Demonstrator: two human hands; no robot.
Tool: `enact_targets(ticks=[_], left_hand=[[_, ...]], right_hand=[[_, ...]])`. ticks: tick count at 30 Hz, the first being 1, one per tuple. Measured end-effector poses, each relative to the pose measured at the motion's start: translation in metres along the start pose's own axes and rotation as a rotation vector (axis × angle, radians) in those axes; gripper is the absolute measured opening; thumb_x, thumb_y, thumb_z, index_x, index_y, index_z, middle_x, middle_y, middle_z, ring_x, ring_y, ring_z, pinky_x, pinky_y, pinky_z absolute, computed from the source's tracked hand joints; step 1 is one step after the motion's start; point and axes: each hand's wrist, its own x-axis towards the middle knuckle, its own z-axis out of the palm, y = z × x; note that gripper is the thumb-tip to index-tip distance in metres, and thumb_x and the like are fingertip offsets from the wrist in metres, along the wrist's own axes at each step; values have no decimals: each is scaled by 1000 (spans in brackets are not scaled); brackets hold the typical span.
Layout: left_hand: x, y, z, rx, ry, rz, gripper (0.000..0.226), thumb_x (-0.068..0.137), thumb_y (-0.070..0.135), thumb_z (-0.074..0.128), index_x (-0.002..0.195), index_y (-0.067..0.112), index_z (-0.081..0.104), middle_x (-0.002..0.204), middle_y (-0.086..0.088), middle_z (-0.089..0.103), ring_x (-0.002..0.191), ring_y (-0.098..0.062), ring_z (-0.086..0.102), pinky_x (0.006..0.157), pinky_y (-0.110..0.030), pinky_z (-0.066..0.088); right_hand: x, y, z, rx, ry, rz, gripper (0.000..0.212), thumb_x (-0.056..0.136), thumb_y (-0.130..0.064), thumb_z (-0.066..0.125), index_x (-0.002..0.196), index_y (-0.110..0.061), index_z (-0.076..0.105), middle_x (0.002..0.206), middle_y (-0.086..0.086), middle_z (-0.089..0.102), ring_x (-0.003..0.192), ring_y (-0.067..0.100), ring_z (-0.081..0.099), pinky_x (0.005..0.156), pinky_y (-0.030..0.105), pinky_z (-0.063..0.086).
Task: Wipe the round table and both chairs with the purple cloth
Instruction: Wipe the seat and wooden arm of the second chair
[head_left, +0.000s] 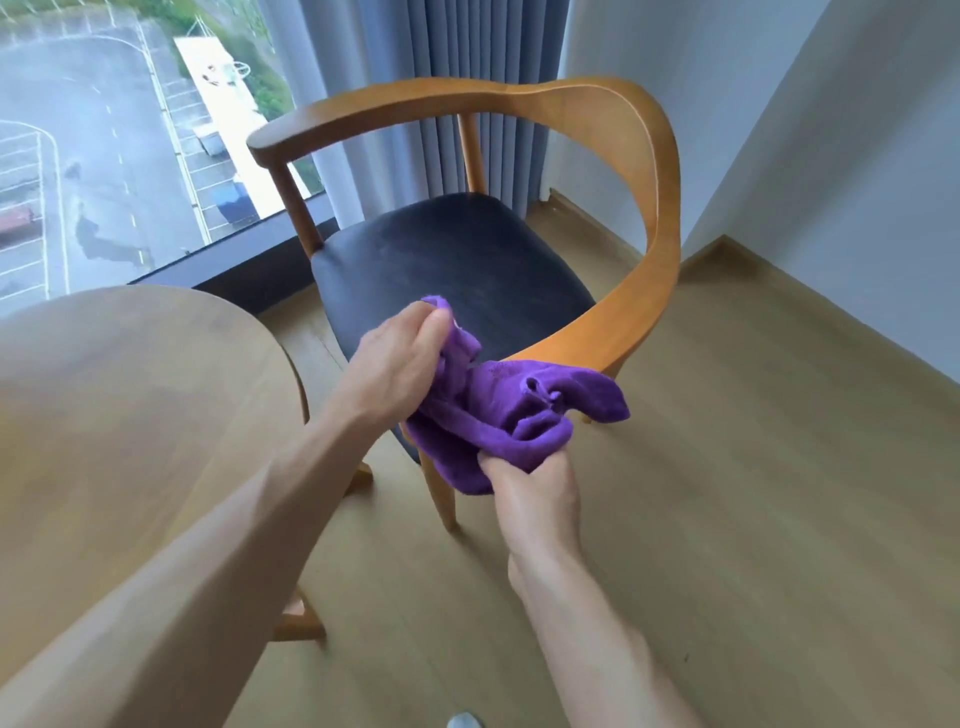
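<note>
Over the chair's (467, 249) near armrest, both hands bunch the purple cloth (498, 410): left hand (400, 358) fingers curled on its top end, right hand (530, 483) gripping below. Seat lies just beyond, nearer the left; worktop (130, 395) sits to the left.

Purple cloth (511, 410), honey-orange chair frame (639, 171) with black seat (452, 260), pale wood table (130, 389).

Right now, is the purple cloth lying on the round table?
No, the purple cloth is held by both the left hand and right hand, near the chair's armrest.
</note>
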Motion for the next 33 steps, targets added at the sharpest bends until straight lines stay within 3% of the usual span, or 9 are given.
enact_targets(ticks=[2,5,7,11,16,21,26,30,33], left_hand=[[-7,-1,17,151,-77,67,46,92,58,34,97,26,66,105,4,64,102,-24,58,93,-43,46],[-15,-3,46,587,-19,163,55,95,61,35,120,19,62,119,-6,55,108,-31,53,99,-43,42],[-6,-1,53,652,45,156,52,97,60,32,107,19,63,110,-5,57,98,-30,55,89,-41,46],[25,18,73,598,63,189,47,97,59,35,82,21,58,91,0,59,88,-27,59,67,-33,41],[71,70,125,535,79,259,46,96,60,38,93,20,61,93,-2,61,88,-28,62,68,-34,40],[117,106,154,435,32,245,45,93,60,40,95,19,58,92,-1,61,88,-29,61,69,-35,41],[116,83,135,299,-143,295,47,93,63,46,89,17,58,85,1,63,83,-23,59,72,-36,46],[91,47,98,242,-271,324,44,92,62,51,85,19,56,78,3,61,76,-18,56,70,-35,44],[71,17,66,274,-347,357,40,91,62,53,87,22,57,80,5,62,78,-16,56,73,-33,45]], right_hand=[[-1,6,-1,-26,78,-82,45,74,-16,75,114,-26,58,109,-3,66,103,16,64,93,39,53],[5,8,-2,-81,180,-179,47,70,-14,78,111,-21,56,107,-3,63,103,19,61,92,40,51],[13,6,0,-34,111,-113,45,74,-15,77,113,-24,56,108,-5,66,101,14,63,88,36,54],[41,1,-10,75,43,25,48,72,-30,74,117,-30,58,112,2,69,101,31,68,87,48,56],[97,-28,-49,220,137,107,50,70,-27,69,119,-24,62,110,13,70,90,36,71,62,46,63],[147,-56,-79,184,163,23,39,80,-20,69,119,-23,64,108,7,71,94,26,72,72,45,63],[131,-40,-64,125,240,-6,35,75,-37,68,109,-26,64,103,0,71,93,21,70,84,45,59],[85,-18,-32,145,228,33,53,71,-45,68,121,-28,61,112,-3,70,103,19,68,92,43,55],[50,1,-5,311,125,167,39,80,-28,76,117,-18,66,107,5,73,90,19,73,67,30,60]])
